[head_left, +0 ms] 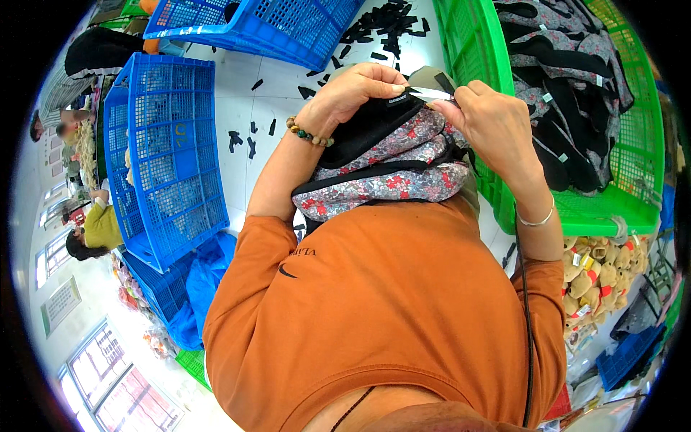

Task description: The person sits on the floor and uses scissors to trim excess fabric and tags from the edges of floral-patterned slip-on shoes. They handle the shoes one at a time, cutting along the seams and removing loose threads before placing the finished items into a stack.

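My left hand point(363, 88) pinches the black edge of a padded fabric piece point(392, 183), grey floral print with red flowers and black trim. The piece lies folded against my body, over my lap. Just to the right, my right hand point(497, 122) is closed around a small tool with a silver blade point(430, 93) and a dark end. Its blade lies across the gap between my hands, by the black edge at my left fingertips. Whether it is snips or a knife I cannot tell, as my fingers cover much of it.
A green crate point(568, 212) at right holds several similar floral and black pieces point(565, 79). Blue crates point(176, 158) stand at left and far ahead. Black scraps point(389, 27) litter the white floor. Tan plush items point(601, 273) are piled at right; another person point(101, 227) is far left.
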Action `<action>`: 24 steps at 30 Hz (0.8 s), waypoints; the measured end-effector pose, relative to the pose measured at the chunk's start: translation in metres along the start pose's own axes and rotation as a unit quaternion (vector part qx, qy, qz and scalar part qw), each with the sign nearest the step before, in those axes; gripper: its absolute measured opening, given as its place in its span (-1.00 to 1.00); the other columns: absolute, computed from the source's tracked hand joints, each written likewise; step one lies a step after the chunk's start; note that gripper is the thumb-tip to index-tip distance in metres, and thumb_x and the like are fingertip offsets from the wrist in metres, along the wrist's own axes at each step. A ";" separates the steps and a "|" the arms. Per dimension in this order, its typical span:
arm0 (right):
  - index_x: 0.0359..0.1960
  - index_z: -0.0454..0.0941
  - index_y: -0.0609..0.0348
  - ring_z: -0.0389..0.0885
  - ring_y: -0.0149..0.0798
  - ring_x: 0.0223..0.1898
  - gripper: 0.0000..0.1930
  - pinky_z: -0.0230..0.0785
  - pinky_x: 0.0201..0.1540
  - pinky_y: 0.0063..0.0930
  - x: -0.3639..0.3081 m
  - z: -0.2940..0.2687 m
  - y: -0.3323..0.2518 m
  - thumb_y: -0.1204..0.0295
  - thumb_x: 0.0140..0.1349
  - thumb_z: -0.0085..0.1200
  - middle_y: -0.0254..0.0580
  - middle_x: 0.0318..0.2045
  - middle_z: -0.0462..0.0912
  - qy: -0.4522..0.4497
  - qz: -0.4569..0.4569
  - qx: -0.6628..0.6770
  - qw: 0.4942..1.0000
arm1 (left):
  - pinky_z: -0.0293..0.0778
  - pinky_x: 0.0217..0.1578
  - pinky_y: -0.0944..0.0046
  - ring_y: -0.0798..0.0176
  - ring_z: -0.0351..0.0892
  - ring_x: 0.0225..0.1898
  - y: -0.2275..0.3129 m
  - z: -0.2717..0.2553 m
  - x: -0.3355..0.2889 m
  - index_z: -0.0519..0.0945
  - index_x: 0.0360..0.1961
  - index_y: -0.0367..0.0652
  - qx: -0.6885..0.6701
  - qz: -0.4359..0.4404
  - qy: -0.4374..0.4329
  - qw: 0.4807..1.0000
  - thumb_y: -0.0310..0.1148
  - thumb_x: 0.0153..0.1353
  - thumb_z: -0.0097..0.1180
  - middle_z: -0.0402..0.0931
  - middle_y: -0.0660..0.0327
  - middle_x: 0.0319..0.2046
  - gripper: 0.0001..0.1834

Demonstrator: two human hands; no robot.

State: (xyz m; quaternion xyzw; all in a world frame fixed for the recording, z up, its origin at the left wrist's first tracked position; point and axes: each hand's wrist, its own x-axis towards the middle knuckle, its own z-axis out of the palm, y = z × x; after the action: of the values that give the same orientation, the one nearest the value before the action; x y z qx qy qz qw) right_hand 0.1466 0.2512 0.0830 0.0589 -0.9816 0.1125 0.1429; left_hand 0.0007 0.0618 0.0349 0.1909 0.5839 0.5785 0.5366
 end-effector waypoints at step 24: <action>-0.62 0.50 0.11 0.53 -0.27 -0.63 -0.63 0.33 -0.62 -0.49 -0.005 -0.003 -0.011 0.08 0.12 0.08 -0.26 -0.60 0.46 0.006 0.011 -0.050 0.999 | 0.35 -0.19 0.51 0.45 0.48 -0.32 -0.003 0.002 0.000 0.58 -0.25 -0.32 -0.015 -0.009 0.032 0.999 -0.44 0.10 0.15 0.56 0.27 -0.36 -0.79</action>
State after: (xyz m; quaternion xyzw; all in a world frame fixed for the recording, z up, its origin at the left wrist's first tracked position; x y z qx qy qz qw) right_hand 0.1533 0.2414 0.0869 0.0401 -0.9856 0.0653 0.1508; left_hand 0.0033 0.0616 0.0329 0.1593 0.5932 0.5885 0.5257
